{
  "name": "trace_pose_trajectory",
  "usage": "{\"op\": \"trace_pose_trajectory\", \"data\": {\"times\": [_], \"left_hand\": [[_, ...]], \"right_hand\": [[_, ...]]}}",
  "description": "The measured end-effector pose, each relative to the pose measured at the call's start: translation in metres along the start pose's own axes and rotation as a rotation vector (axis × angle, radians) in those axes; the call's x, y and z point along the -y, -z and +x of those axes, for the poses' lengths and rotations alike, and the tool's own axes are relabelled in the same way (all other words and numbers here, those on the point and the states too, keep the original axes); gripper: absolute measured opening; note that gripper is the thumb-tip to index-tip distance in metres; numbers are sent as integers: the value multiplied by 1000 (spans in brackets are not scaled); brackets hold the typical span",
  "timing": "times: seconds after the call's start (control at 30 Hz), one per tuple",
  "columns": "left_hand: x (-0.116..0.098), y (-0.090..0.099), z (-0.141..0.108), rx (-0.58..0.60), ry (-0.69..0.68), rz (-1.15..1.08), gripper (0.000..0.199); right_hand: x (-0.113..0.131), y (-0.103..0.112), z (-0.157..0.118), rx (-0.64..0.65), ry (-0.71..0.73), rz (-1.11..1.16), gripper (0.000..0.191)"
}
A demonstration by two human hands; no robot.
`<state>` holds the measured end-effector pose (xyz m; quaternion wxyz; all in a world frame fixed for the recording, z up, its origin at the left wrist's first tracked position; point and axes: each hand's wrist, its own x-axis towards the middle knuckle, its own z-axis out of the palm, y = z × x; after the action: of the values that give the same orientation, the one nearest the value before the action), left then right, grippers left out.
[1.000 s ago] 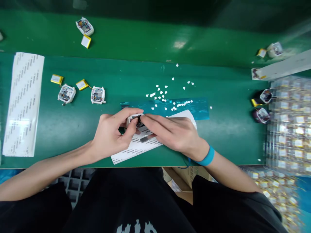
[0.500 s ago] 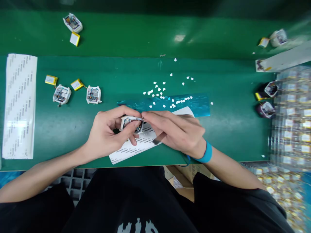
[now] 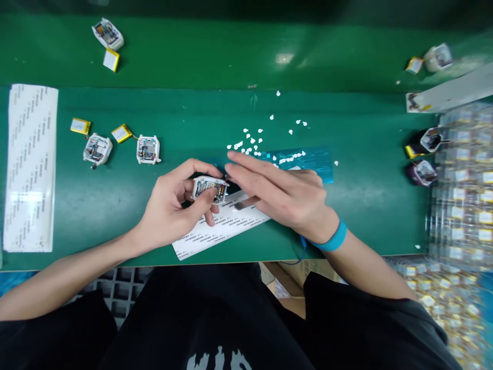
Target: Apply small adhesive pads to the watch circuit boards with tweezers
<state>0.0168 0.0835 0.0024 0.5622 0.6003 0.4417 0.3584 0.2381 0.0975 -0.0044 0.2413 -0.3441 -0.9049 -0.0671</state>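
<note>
My left hand (image 3: 171, 205) holds a white smartwatch case (image 3: 201, 181) above the table, its open side with the circuit board facing up. The thumb presses on the board and the fingers wrap the case's edge. Close on its right is my right hand (image 3: 283, 192), with the index and middle fingers stretched toward the case's right edge. A shiny, blurred metal tool (image 3: 246, 203) pokes out beneath that hand; its kind is unclear, and the hand hides the rest. Under both hands lies a white printed sheet (image 3: 231, 221). A small dark patch shows between case and fingers.
Several white round stickers (image 3: 252, 140) are scattered around a blue film strip (image 3: 321, 159). Two white cases (image 3: 148, 149) with yellow-edged batteries (image 3: 121, 133) lie left. White sheets (image 3: 31, 169) are at far left. Clear trays (image 3: 462, 190) stack at right, near dark cases (image 3: 421, 173).
My right hand has shifted slightly up and right, its fingertips lifting and spreading a little from the case. The case has tipped so more of its board shows.
</note>
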Motion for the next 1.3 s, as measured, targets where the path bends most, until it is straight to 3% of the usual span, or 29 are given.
{"op": "trace_pose_trajectory", "data": {"times": [0.07,0.23,0.4,0.63,0.7,0.83,0.97,1.13,1.23,1.3], "left_hand": [[2,-1,-1,-11,-1,1,16],[7,-3,-3,-60,-20,23,17],[13,-7,-7,-77,-78,101,19],[14,-11,-9,-189,-281,287,15],[14,-10,-9,-206,-328,341,14],[12,-5,-9,-151,-391,408,13],[9,-4,-11,-92,-389,530,18],[7,-6,-12,-97,-396,507,23],[8,-5,-12,-89,-356,447,19],[10,-4,-12,-26,-390,455,11]], "right_hand": [[0,3,-1,46,52,36,35],[4,2,-4,2,119,118,29],[15,-8,-7,-14,111,109,36],[28,-13,-4,-54,57,69,33],[29,-12,-1,-73,-2,188,30],[27,-9,6,-13,-314,634,14],[25,-9,9,92,-519,883,21],[24,-10,9,61,-547,800,25],[20,0,11,81,-529,794,24],[14,12,11,21,-499,853,27]]}}
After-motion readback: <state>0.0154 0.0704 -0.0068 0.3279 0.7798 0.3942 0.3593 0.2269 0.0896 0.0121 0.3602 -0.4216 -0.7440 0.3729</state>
